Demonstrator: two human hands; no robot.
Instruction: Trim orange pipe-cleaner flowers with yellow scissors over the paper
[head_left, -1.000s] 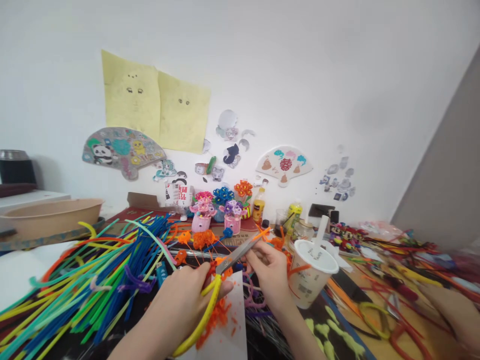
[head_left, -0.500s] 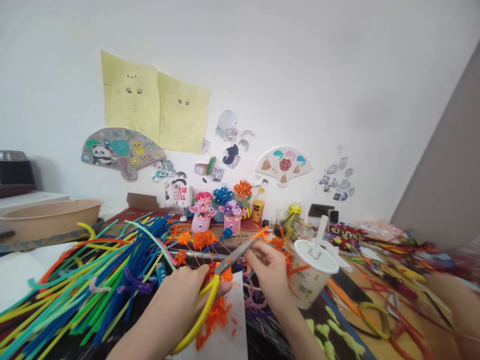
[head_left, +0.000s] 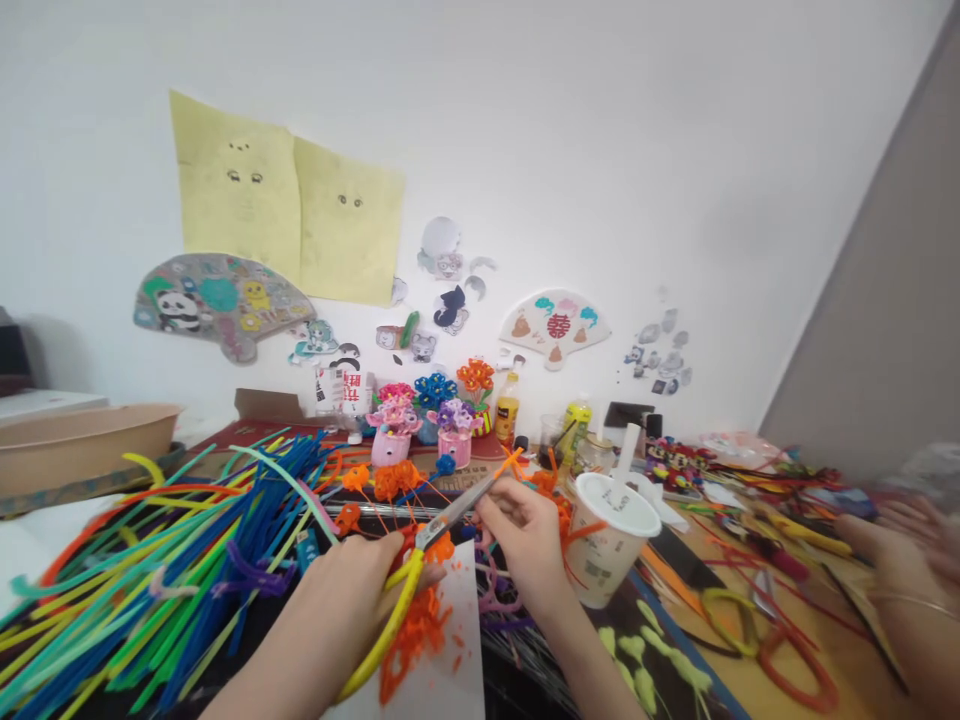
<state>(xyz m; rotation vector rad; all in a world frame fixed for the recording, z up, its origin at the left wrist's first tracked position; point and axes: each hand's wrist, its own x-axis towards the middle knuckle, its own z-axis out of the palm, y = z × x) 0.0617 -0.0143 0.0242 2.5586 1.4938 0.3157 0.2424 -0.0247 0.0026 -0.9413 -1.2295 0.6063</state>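
My left hand (head_left: 330, 600) is closed around the yellow handles of a pair of scissors (head_left: 450, 518). Their blades point up and right, and the tips lie beside my right hand (head_left: 529, 530). A pinch of my right fingers holds an orange pipe cleaner (head_left: 513, 461), whose end sticks up past the blade tips; the rest is hidden by the fingers. Below the scissors, orange fuzzy pieces (head_left: 412, 640) and small trimmings lie on a white sheet of paper (head_left: 465, 680). Orange pipe-cleaner flowers (head_left: 397, 481) on thin stems stand just behind my hands.
Many coloured pipe cleaners (head_left: 187, 580) are heaped on the left. A lidded drink cup (head_left: 600, 560) with a straw stands close to my right wrist. Finished flower pots (head_left: 391, 445) line the back. At far right, another person's hand (head_left: 892, 560) is near scissors with orange handles (head_left: 799, 670).
The view has turned slightly right, so everything sits further left. My hands keep nearly the same pose with scissors and pipe cleaner. More of the other person's hands shows at the right.
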